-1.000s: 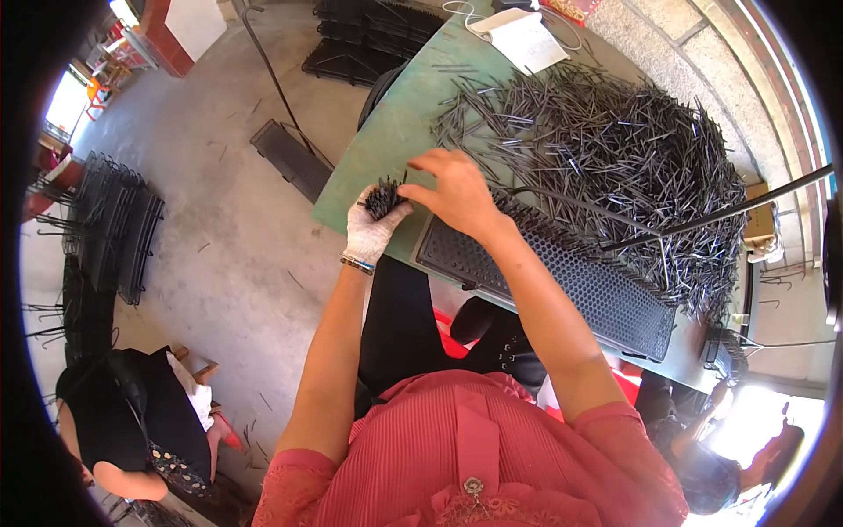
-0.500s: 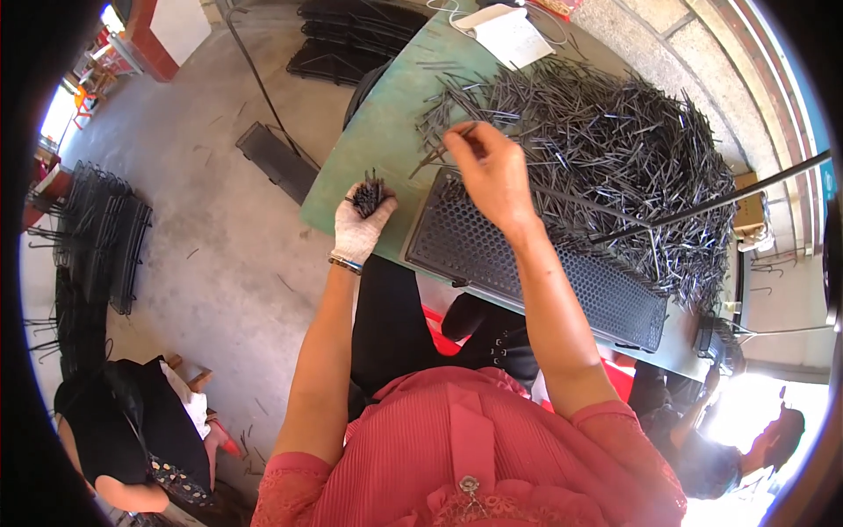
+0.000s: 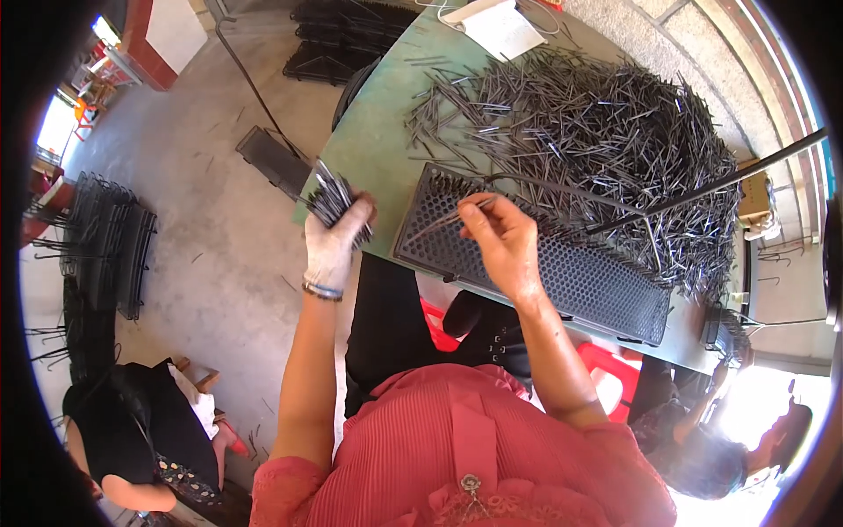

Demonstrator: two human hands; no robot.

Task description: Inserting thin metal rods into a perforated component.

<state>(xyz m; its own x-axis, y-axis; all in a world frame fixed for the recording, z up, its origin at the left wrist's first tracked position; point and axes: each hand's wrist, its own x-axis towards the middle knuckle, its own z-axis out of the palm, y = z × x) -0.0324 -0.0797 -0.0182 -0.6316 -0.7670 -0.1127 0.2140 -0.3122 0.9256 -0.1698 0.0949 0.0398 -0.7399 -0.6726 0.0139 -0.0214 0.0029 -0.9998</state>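
My left hand (image 3: 330, 250), in a pale knitted glove, is closed around a bundle of thin dark rods (image 3: 328, 195) beside the table's left edge. Between the thumb and fingertips of my bare right hand (image 3: 507, 244) is a thin dark rod (image 3: 436, 226), slanting down to the left over the perforated rack (image 3: 575, 279). Whether it is one rod or two I cannot tell. This long black rack lies along the near side of the green table (image 3: 373, 123). Short rods stand in holes along its far edge. Behind the rack spreads a large heap of loose dark rods (image 3: 615, 149).
Long metal bars (image 3: 702, 200) cross above the heap. A paper (image 3: 502, 31) lies at the table's far end. Another perforated rack (image 3: 274, 161) rests on the floor at left; more racks (image 3: 105, 237) stand stacked beyond. People sit at lower left (image 3: 145, 430) and lower right (image 3: 694, 439).
My right hand has come back from the heap's left edge to above the rack, holding the rod. My left hand moved slightly left and turned, tipping the bundle sideways.
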